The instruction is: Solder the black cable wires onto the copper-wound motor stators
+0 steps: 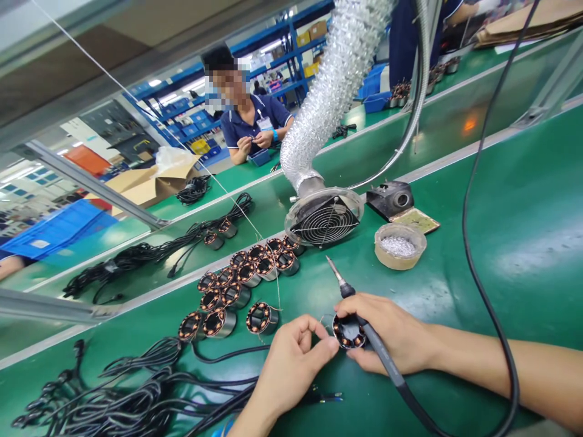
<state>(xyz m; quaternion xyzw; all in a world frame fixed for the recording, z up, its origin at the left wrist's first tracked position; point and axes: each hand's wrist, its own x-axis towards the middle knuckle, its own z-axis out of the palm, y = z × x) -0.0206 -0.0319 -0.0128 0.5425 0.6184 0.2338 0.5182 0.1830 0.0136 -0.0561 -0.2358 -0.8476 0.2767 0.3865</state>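
A ring-shaped motor stator [350, 331] with copper windings is held in my right hand [387, 331], above the green bench. That same hand also grips a soldering iron [381, 352], its handle crossing in front of the stator and its metal tip pointing up and left. My left hand [296, 358] is closed in a pinch at the stator's left rim. Fine wires stick up beside those fingertips, but what lies between them is hidden. One separate stator [262, 318] stands just beyond my left hand, near rows of similar stators [248, 274].
Bundled black cables [150, 388] lie at left. A fume extractor [325, 218] with a silver duct [337, 79] stands ahead. Right of it are a round tub [399, 247] and a black iron holder [390, 200]. The iron's cord [473, 261] loops at right. Across the bench sits a co-worker [255, 124].
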